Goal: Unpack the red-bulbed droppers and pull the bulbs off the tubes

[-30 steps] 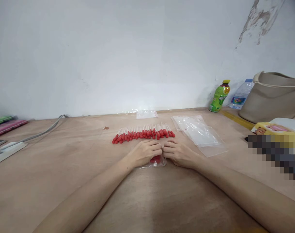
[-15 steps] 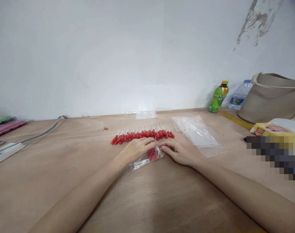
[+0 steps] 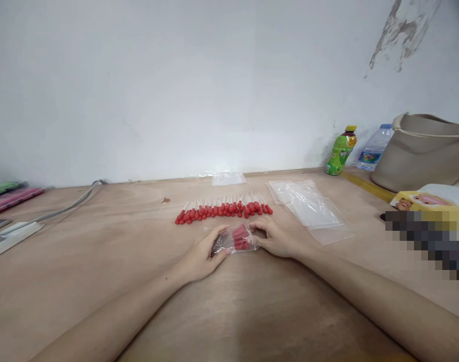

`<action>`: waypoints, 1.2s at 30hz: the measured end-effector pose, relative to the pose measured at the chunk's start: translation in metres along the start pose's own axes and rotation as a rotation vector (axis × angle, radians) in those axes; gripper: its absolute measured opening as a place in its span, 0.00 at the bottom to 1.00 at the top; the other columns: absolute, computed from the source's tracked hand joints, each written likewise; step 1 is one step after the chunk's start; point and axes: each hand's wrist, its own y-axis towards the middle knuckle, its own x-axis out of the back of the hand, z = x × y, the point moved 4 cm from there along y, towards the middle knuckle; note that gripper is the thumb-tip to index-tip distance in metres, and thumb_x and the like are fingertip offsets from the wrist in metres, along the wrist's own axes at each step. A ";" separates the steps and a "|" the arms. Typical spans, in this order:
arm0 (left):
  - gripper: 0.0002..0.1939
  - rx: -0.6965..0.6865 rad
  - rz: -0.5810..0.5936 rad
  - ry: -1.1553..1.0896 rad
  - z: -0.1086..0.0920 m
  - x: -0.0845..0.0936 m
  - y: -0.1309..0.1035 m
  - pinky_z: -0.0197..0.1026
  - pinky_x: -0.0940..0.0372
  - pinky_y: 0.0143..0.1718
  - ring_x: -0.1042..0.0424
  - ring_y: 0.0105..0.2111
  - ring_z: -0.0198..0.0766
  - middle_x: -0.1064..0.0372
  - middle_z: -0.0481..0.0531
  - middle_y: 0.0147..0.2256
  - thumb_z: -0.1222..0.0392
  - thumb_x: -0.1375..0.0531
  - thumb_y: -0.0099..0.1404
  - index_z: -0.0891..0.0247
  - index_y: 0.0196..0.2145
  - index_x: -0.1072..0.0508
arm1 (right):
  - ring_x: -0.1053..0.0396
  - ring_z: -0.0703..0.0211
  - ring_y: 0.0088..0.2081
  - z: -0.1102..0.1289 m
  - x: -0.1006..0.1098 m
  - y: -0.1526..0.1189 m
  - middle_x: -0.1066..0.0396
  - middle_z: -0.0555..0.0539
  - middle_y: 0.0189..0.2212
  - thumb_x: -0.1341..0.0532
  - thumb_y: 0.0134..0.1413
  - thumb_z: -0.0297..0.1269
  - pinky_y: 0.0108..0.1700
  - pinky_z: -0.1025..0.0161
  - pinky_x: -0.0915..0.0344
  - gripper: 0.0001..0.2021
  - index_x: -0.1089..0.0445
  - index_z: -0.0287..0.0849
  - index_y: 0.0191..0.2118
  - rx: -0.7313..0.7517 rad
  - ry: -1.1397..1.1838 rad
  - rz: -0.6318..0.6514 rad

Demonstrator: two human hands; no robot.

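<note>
A clear plastic bag (image 3: 226,242) with red-tipped sticks (image 3: 240,237) inside lies on the table between my hands. My left hand (image 3: 208,252) grips its left end, the thumb at the near edge and the fingers at the far edge. At the right end, the fingers and thumb of my right hand (image 3: 269,236) pinch the plastic. Just beyond the bag spreads a row of loose red-tipped sticks (image 3: 223,208), their red ends towards me and their pale thin ends towards the wall.
Flat clear bags (image 3: 314,208) lie right of the row, and more plastic (image 3: 228,179) lies by the wall. At the right stand a green drink bottle (image 3: 341,151), a water bottle (image 3: 373,148), a beige bucket (image 3: 421,156) and a yellow pack (image 3: 421,201). A grey cable (image 3: 69,207) runs at the left.
My left hand has moved from over the bag to its left end, nearer me, and now grips it. The bag lies straighter, with more of its red sticks showing. My right hand has barely moved.
</note>
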 end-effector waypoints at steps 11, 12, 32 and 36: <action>0.22 -0.003 0.015 -0.031 -0.002 0.000 0.002 0.46 0.40 0.49 0.37 0.48 0.43 0.37 0.55 0.50 0.58 0.47 0.62 0.59 0.54 0.44 | 0.36 0.62 0.35 -0.003 -0.007 -0.003 0.33 0.51 0.33 0.40 0.46 0.36 0.37 0.65 0.39 0.08 0.36 0.43 0.35 -0.074 0.209 -0.041; 0.22 -0.003 0.011 -0.027 -0.001 0.000 0.002 0.46 0.40 0.49 0.37 0.49 0.43 0.37 0.55 0.50 0.58 0.46 0.62 0.59 0.54 0.43 | 0.36 0.62 0.34 -0.003 -0.008 -0.003 0.33 0.51 0.33 0.40 0.46 0.37 0.37 0.65 0.38 0.09 0.36 0.43 0.35 -0.075 0.248 -0.030; 0.19 -0.013 0.021 0.035 -0.002 0.000 0.003 0.45 0.41 0.49 0.37 0.47 0.41 0.37 0.53 0.49 0.58 0.48 0.63 0.58 0.52 0.41 | 0.36 0.63 0.31 -0.007 0.001 -0.005 0.34 0.52 0.33 0.41 0.49 0.41 0.32 0.64 0.38 0.09 0.37 0.47 0.37 -0.169 0.572 0.027; 0.19 -0.012 0.013 0.044 0.001 0.000 0.002 0.45 0.40 0.48 0.37 0.47 0.41 0.37 0.54 0.49 0.57 0.49 0.64 0.59 0.52 0.40 | 0.34 0.64 0.32 -0.012 -0.003 -0.007 0.33 0.53 0.32 0.38 0.44 0.43 0.34 0.65 0.38 0.13 0.38 0.45 0.35 -0.200 0.783 0.129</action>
